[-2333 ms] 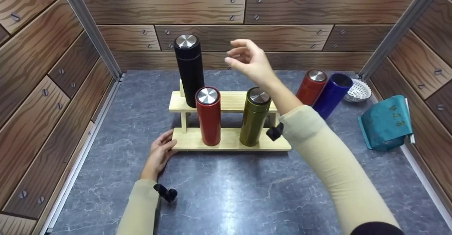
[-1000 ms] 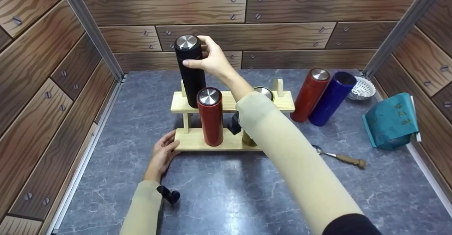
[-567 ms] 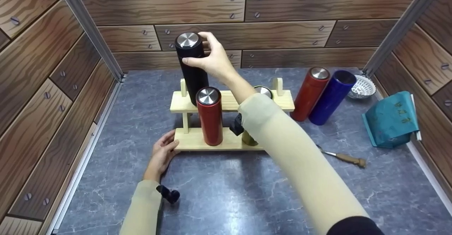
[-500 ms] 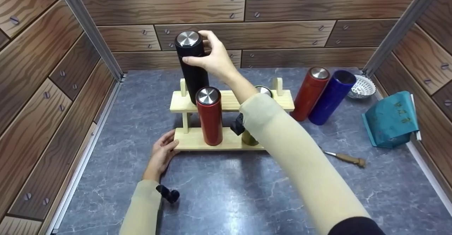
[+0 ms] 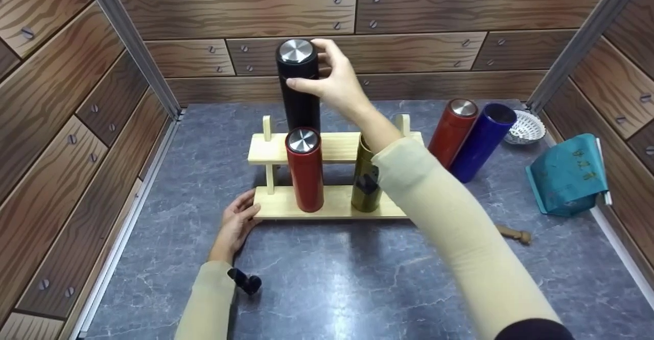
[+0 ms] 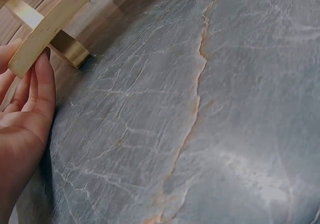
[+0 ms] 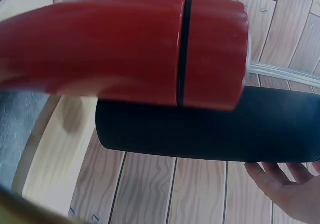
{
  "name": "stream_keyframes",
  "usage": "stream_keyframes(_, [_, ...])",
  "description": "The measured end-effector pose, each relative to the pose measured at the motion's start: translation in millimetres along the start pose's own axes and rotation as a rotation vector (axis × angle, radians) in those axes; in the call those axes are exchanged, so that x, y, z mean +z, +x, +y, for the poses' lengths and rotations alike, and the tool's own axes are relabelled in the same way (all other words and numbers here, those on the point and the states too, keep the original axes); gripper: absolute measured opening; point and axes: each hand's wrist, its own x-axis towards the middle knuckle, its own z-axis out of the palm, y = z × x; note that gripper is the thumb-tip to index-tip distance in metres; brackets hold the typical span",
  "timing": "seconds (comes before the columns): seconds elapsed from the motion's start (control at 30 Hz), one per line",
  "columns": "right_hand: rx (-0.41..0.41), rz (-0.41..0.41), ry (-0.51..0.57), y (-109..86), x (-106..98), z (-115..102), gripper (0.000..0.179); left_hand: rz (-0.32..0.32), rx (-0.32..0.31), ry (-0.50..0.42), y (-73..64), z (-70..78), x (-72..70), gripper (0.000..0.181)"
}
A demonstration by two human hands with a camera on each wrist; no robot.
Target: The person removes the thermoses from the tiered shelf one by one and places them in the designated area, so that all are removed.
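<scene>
My right hand (image 5: 340, 82) grips a black thermos flask (image 5: 299, 99) near its steel-topped lid, thumb in front and fingers behind. In the right wrist view the black flask (image 7: 200, 129) has its base close over the pale wooden shelf (image 7: 57, 154). With my left hand (image 5: 235, 225) I pinch the left end of the two-tier wooden rack (image 5: 337, 202); the left wrist view shows thumb and fingers around the board (image 6: 50, 28). On the lower tier stand a red flask (image 5: 305, 176) and an olive-green flask (image 5: 365, 186), the latter partly behind my right forearm.
Right of the rack, a second red flask (image 5: 449, 130) and a blue tumbler (image 5: 480, 145) stand side by side. Beyond them are a white woven basket (image 5: 526, 128) and a teal bag (image 5: 567, 176). A wooden handle (image 5: 513, 233) shows past my right sleeve.
My right hand has reached the black flask, taken hold of it, raised it slightly and carried it right along the upper tier. The left hand keeps its place on the rack.
</scene>
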Motion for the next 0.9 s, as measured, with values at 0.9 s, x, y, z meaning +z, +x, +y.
stream_keyframes(0.9, [-0.044,0.214,0.035,-35.3,-83,-7,0.069,-0.001,-0.003,-0.024,-0.8,-1.0,-1.2,0.056])
